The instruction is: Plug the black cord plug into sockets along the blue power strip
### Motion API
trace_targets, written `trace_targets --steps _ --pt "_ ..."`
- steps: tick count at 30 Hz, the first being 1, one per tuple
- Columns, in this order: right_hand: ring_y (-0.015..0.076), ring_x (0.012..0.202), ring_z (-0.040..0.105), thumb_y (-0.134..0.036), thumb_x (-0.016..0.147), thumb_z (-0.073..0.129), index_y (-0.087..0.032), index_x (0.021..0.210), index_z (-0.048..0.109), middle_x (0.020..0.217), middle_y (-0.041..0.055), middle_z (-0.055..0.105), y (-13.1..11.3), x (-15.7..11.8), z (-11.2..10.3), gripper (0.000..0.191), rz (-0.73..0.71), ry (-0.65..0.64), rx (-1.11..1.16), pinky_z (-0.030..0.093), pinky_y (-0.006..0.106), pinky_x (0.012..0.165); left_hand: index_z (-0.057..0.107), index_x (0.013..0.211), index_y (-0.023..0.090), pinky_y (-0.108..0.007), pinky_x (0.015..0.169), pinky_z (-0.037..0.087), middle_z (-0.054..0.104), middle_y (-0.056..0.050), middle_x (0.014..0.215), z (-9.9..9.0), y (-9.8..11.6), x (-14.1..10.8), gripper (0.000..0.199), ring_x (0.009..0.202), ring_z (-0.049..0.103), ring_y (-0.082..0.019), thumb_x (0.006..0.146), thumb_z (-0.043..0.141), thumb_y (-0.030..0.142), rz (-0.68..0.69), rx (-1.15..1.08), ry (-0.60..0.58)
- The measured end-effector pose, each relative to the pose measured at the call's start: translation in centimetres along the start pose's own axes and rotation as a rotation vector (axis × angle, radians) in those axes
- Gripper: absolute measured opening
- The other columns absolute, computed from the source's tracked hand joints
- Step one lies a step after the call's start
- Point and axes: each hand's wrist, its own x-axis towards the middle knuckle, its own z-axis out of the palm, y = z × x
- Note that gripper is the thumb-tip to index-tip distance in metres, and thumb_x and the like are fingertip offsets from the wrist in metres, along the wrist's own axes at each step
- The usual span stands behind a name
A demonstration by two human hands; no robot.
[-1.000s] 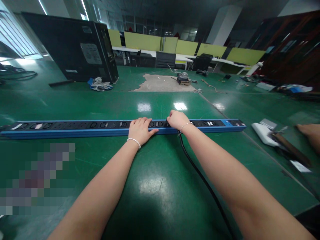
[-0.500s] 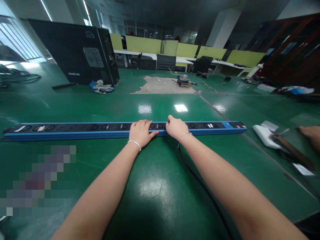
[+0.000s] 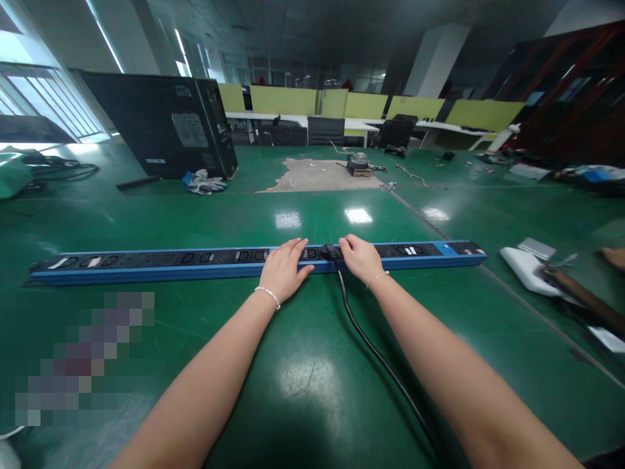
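A long blue and black power strip (image 3: pixel 224 258) lies across the green surface, with several sockets along its top. My left hand (image 3: pixel 286 264) rests on the strip near its middle, fingers spread over the top and thumb apart. A black plug (image 3: pixel 329 252) sits at a socket between my hands, and its black cable (image 3: pixel 364 335) runs down toward the lower right. Just right of the plug is my right hand (image 3: pixel 360 258), with its fingers closed at the strip; what they hold, if anything, is hidden.
A black computer case (image 3: pixel 170 127) stands at the back left beside white and blue gloves (image 3: pixel 205 182). At the right lie a white object (image 3: pixel 527 270) and a brown-handled tool (image 3: pixel 588 299). Part of another person's hand (image 3: pixel 614 257) shows at the right edge.
My right hand has shifted right, off the black plug, which is now visible. The view has tilted slightly, and the other person's hand shows less at the right edge.
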Motion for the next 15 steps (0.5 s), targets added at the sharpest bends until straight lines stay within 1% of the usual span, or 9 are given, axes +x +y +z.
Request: trace_targets --steps 1,3,5,7,10,12,15 --pt "0.0197 0.089 0.060 -0.038 0.092 0.028 -0.021 0.093 0.063 0.092 0.0071 0.068 0.8 -0.4 0.2 0.039 0.000 0.074 -0.012 0.042 0.028 0.076 0.033 0.138 0.021 -0.035 0.103 0.034 0.045 -0.010 0.140 0.0 0.5 0.3 0.058 0.128 0.040 -0.021 0.087 0.049 0.044 0.023 -0.013 0.000" --pt "0.0205 0.100 0.056 -0.033 0.092 0.032 -0.020 0.104 0.063 0.105 0.0079 0.066 2.3 -1.3 0.8 0.036 -0.054 0.199 -0.039 0.040 0.031 0.086 0.031 0.140 0.024 -0.035 0.102 0.036 0.044 -0.009 0.141 0.3 1.6 1.3 0.061 0.127 0.041 -0.021 0.085 0.052 0.042 0.066 -0.028 -0.010" --pt "0.0216 0.111 0.051 -0.032 0.091 0.036 -0.020 0.114 0.061 0.119 0.0081 0.061 3.5 -1.9 1.8 0.037 -0.116 0.257 -0.066 0.036 0.034 0.095 0.031 0.139 0.028 -0.036 0.101 0.036 0.041 -0.008 0.142 0.7 2.7 2.4 0.062 0.127 0.041 -0.022 0.084 0.055 0.041 0.107 -0.028 -0.023" --pt "0.0227 0.119 0.046 -0.031 0.092 0.036 -0.022 0.120 0.059 0.127 0.0073 0.057 4.3 -2.3 2.8 0.038 -0.163 0.284 -0.093 0.031 0.039 0.101 0.039 0.135 0.030 -0.037 0.100 0.036 0.044 -0.006 0.141 1.2 3.7 3.4 0.052 0.126 0.043 -0.021 0.085 0.053 0.040 0.130 -0.021 -0.031" --pt "0.0239 0.125 0.042 -0.031 0.093 0.034 -0.024 0.124 0.057 0.132 0.0054 0.054 4.6 -2.4 3.7 0.040 -0.187 0.303 -0.127 0.028 0.044 0.104 0.050 0.124 0.029 -0.035 0.096 0.039 0.057 -0.002 0.126 2.0 4.7 4.1 0.035 0.113 0.053 -0.019 0.090 0.046 0.037 0.090 -0.033 -0.051" --pt "0.0239 0.125 0.043 -0.032 0.093 0.034 -0.024 0.125 0.057 0.133 0.0046 0.054 4.6 -2.3 3.9 0.040 -0.188 0.303 -0.140 0.028 0.045 0.103 0.051 0.121 0.030 -0.034 0.093 0.040 0.060 -0.001 0.122 2.3 4.9 4.1 0.032 0.106 0.056 -0.017 0.091 0.045 0.036 0.061 -0.040 -0.056" --pt "0.0234 0.125 0.043 -0.031 0.093 0.034 -0.023 0.124 0.058 0.133 0.0037 0.054 4.4 -2.2 3.8 0.040 -0.173 0.310 -0.141 0.028 0.044 0.104 0.051 0.121 0.030 -0.034 0.094 0.039 0.058 -0.001 0.124 2.3 4.8 4.0 0.031 0.109 0.055 -0.017 0.091 0.045 0.033 0.072 -0.039 -0.064"
